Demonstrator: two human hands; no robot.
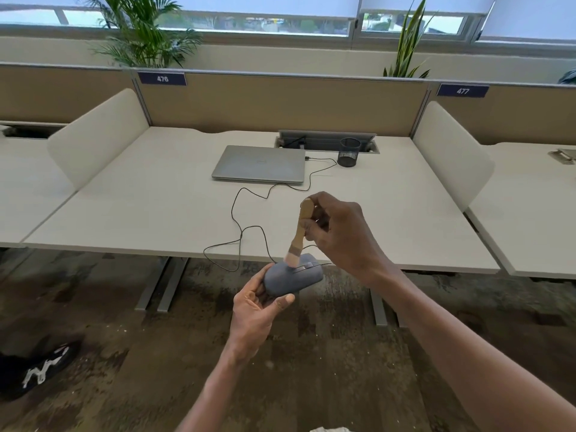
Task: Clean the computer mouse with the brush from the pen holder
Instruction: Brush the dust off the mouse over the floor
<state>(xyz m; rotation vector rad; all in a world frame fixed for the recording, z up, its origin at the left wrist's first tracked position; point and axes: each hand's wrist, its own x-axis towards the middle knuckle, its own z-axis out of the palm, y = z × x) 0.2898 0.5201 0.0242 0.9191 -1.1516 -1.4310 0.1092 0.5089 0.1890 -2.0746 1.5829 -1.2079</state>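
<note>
1. Just off the near edge of the table [405, 232], above the floor: computer mouse [293, 277] held in mid-air, long axis running left to right, nose with wheel and buttons turned rightward, rounded back toward the left.
2. Cradled from below and behind by the left hand [258, 310], fingers wrapped under, thumb along the near side.
3. Directly above: brush [300, 233], wooden handle near upright, bristles down and touching the upper back of the shell, blurred.
4. Pinched high on the handle by the right hand [339, 232], closed around it, above and right of the mouse.
5. Likely next: strokes rightward toward wheel and buttons.
6. Trailing from the nose: cable [238, 226], looping across the table to the closed laptop [260, 163]; slack, some snag risk.
7. Farther back, right of the laptop: mesh pen holder [349, 152], well apart, nothing showing above its rim.
</note>
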